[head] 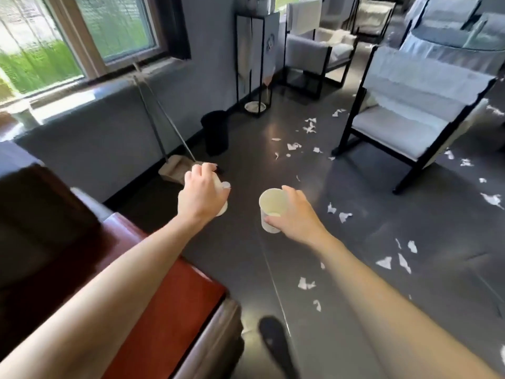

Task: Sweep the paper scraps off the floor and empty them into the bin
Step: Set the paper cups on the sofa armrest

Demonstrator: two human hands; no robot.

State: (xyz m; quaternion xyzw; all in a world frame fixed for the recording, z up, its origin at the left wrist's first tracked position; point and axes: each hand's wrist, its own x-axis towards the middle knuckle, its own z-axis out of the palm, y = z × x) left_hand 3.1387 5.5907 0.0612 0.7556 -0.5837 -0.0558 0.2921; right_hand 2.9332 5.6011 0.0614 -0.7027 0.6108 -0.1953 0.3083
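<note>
Left hand (200, 195) and right hand (297, 218) each gripped a white paper cup (273, 203) while torn white paper scraps (310, 127) littered the dark floor (246, 255), beige dustpan (175, 168) and black bin (216, 135) untouched, sweeping apparently unstarted.

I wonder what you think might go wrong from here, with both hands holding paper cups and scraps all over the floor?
1. The left hand and right hand each grip a cup, so the broom and dustpan by the bin probably cannot be taken up until the cups are put down.
2. Some scraps lie near the shoe and could be trodden on or scattered.
3. Those beside the chair may be missed.
</note>
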